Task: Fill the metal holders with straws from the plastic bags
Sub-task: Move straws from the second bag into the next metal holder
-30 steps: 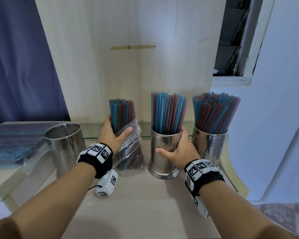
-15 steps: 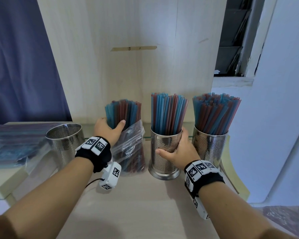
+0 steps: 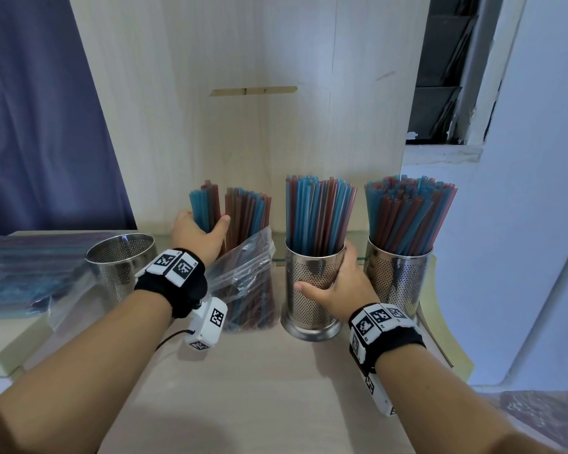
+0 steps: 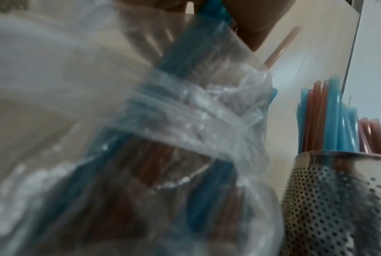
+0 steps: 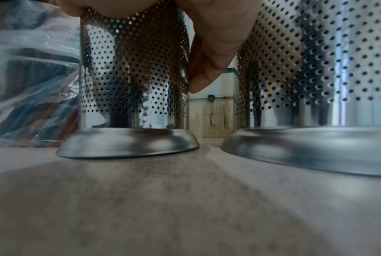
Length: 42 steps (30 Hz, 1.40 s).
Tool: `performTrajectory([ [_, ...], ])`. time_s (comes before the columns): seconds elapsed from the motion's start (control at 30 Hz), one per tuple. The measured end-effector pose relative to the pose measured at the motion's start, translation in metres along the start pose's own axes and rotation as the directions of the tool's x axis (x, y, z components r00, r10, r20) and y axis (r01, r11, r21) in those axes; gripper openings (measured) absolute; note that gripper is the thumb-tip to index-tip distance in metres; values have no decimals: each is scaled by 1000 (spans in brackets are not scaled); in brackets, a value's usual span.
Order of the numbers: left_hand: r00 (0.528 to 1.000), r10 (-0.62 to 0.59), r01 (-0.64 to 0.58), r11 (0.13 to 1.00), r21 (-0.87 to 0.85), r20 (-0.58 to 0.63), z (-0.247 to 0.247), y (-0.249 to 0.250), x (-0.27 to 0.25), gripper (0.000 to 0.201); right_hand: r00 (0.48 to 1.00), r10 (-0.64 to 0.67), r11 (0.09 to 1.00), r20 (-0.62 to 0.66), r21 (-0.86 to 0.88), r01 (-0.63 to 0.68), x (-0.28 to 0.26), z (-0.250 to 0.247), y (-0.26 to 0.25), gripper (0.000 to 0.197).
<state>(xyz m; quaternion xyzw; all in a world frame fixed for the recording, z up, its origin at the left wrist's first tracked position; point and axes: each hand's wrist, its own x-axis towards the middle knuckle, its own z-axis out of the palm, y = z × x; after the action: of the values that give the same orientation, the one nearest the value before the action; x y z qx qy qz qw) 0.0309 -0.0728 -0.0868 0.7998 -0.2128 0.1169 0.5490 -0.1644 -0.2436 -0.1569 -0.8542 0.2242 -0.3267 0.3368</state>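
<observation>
Head view: open plastic bag (image 3: 243, 273) stands upright on the table (image 3: 259, 388), straws' long axis vertical, tops sticking out. Left hand (image 3: 199, 239) is the nearer one, fingers and thumb curled round a small blue bunch of straws (image 3: 205, 208) split off from the rest of the bag's straws. Middle holder (image 3: 312, 290) sits just right of the bag, already well stocked; right hand (image 3: 336, 286) wraps its wall, thumb in front. Empty holder (image 3: 122, 260) stands just left of the bag, full holder (image 3: 397, 276) far right. Likely next: the bunch goes straight up and out.

Left wrist view: blurred bag (image 4: 185, 138) fills frame; blue straws (image 4: 185, 43) run up toward the fingers at top.

Right wrist view: right hand (image 5: 215, 43) clasps the perforated middle holder (image 5: 132, 78); its base sits on the table.
</observation>
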Motion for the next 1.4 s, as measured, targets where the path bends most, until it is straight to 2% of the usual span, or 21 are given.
performTrajectory([
  [0.1,1000,10,-10,1000,6,-18,-6,7,1,45,1000,5,1000,2,-6,-5,0,0,0,116],
  [0.3,994,13,-35,979,-201,-107,-27,31,8,29,1000,-1,1000,3,8,1,0,0,0,116],
  [0.37,989,35,-73,959,-275,-142,-39,41,14,29,1000,1,1000,6,13,-1,0,0,1,116],
  [0.47,981,99,-159,899,-408,-166,-55,58,17,21,1000,5,1000,9,17,-5,0,0,2,117],
  [0.57,958,197,-274,839,-470,-208,-72,80,17,8,1000,0,1000,7,18,0,-1,0,0,116],
  [0.7,915,326,-403,728,-555,-237,-95,108,11,7,1000,1,1000,6,7,-1,0,0,-1,118],
  [0.83,907,392,-395,666,-633,-154,-101,125,-9,11,1000,13,1000,9,15,-13,-2,-1,-3,118],
  [0.9,915,399,-336,688,-643,-50,-95,122,-23,17,1000,22,1000,15,15,-22,-2,-2,-4,118],
  [1.0,911,399,-284,789,-545,103,-81,99,-45,28,999,46,999,27,-6,-46,-3,-3,-6,121],
  [1.1,919,322,-202,880,-429,227,-64,69,-66,18,998,64,997,21,-51,-63,-4,-5,-9,124],
  [1.17,921,254,-126,911,-393,295,-54,48,-78,17,998,60,995,12,-85,-58,-5,-7,-10,125],
  [1.3,909,243,-130,937,-323,340,-35,10,-90,19,999,53,990,-2,-131,-53,-6,-7,-12,124],
  [1.4,919,194,-96,955,-281,343,-24,-3,-98,15,998,55,989,-4,-136,-55,-6,-7,-13,122],
])
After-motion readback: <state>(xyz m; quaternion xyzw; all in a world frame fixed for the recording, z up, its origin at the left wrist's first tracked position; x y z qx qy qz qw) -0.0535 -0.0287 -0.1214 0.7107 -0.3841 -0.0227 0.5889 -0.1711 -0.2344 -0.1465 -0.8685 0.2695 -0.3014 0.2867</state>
